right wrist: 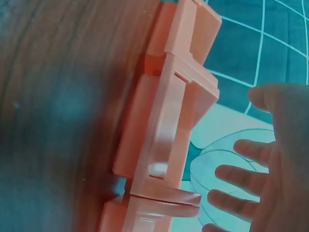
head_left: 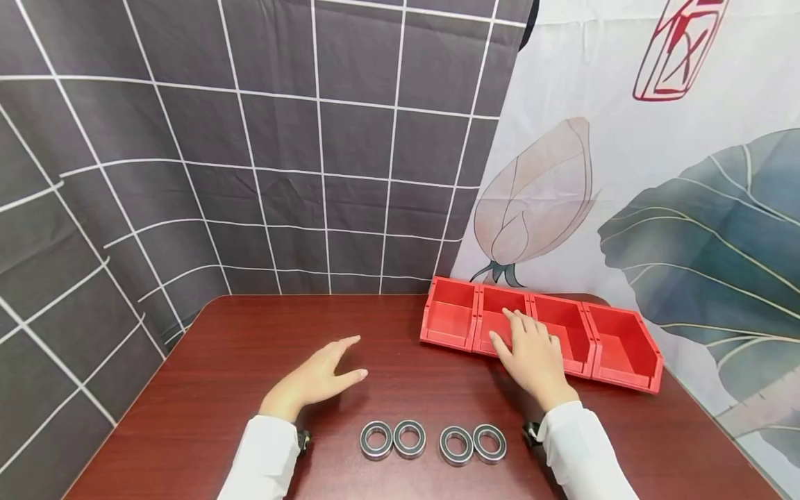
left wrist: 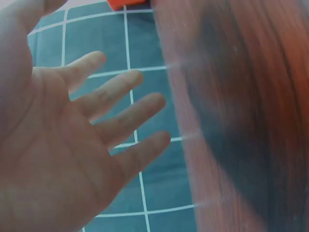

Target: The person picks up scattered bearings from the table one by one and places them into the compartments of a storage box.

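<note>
My left hand (head_left: 317,377) hovers over the left-middle part of the table, fingers extended and thumb apart; its bare palm (left wrist: 63,154) shows in the left wrist view. My right hand (head_left: 533,353) is held with spread fingers in front of the row of red bins (head_left: 450,345), partly covering the two middle ones. In the right wrist view a gap shows between its fingers (right wrist: 241,179) and the bin front (right wrist: 161,130). Closer to me lie two pairs of ring bearings with dark seals, a left pair (head_left: 409,439) and a right pair (head_left: 456,445). Neither hand touches them.
The bins stand joined side by side along the back right of the dark red wooden table (head_left: 250,347). Behind the table hang a grey grid cloth (head_left: 356,139) and a white cloth with a printed flower bud (head_left: 537,187).
</note>
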`<move>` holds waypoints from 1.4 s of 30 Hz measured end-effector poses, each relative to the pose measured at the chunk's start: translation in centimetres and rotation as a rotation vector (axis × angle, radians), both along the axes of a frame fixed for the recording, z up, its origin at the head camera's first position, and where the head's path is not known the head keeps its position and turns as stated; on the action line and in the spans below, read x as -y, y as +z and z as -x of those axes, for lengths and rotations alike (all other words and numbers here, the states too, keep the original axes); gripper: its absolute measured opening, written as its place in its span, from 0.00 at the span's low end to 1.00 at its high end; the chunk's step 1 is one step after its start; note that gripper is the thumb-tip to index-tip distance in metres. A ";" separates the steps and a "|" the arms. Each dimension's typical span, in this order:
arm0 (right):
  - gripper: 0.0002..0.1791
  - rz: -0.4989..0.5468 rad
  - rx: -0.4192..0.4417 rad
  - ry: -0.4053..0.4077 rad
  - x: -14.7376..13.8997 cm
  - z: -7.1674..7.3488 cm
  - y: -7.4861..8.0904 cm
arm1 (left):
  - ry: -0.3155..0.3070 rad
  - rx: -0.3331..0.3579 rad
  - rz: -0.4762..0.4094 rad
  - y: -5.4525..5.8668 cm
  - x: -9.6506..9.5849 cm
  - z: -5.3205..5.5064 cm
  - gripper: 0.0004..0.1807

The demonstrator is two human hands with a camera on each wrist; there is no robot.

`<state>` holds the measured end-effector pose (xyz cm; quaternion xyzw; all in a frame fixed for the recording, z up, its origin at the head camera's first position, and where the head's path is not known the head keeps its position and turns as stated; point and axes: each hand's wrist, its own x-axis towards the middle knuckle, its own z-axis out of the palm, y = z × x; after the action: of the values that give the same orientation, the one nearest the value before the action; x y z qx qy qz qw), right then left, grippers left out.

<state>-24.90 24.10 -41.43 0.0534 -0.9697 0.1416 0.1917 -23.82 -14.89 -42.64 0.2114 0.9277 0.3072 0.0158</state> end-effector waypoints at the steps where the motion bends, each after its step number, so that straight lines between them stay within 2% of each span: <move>1: 0.35 0.010 -0.006 0.001 -0.1 0.0 0.1 | -0.016 0.009 -0.012 0.1 -0.1 0.0 0.40; 5: 0.36 0.037 -0.022 0.000 -0.5 0.2 0.4 | -0.059 -0.002 -0.025 -0.1 -0.3 -0.1 0.39; 8: 0.37 0.043 -0.008 -0.007 -1.1 0.3 0.5 | -0.070 -0.022 -0.058 -0.2 -0.5 -0.1 0.36; 14: 0.37 0.028 -0.018 -0.040 -3.3 0.8 1.1 | -0.088 0.035 -0.306 0.3 -1.1 -0.3 0.29; 17: 0.36 0.015 -0.012 -0.072 -4.7 1.1 1.6 | -0.110 0.047 -0.361 0.7 -1.4 -0.7 0.28; 25: 0.36 -0.018 0.049 -0.172 -8.6 1.8 2.3 | -0.123 0.055 -0.403 0.9 -2.0 -1.5 0.27; 27: 0.39 -0.021 0.102 -0.211 -9.6 2.1 2.3 | -0.121 0.056 -0.409 1.0 -2.1 -1.6 0.27; 30: 0.44 0.022 0.234 -0.249 -11.1 2.4 2.0 | -0.118 0.062 -0.421 1.0 -2.1 -1.7 0.27; 32: 0.45 0.087 0.313 -0.227 -12.1 2.6 1.5 | -0.113 0.065 -0.419 0.9 -2.0 -1.7 0.26; 34: 0.43 0.151 0.356 -0.191 -12.8 2.8 0.9 | -0.107 0.068 -0.412 0.8 -1.9 -1.8 0.26; 37: 0.37 0.220 0.330 -0.156 -13.4 3.0 -0.2 | -0.103 0.073 -0.399 0.5 -1.7 -1.8 0.26; 42: 0.34 0.274 0.252 -0.166 -13.5 3.3 -1.1 | -0.106 0.075 -0.397 0.1 -1.4 -1.8 0.26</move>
<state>-28.25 37.59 -42.48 -0.0715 -0.9588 0.2613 0.0852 -22.03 -13.49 -42.50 0.2474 0.8354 0.4902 0.0244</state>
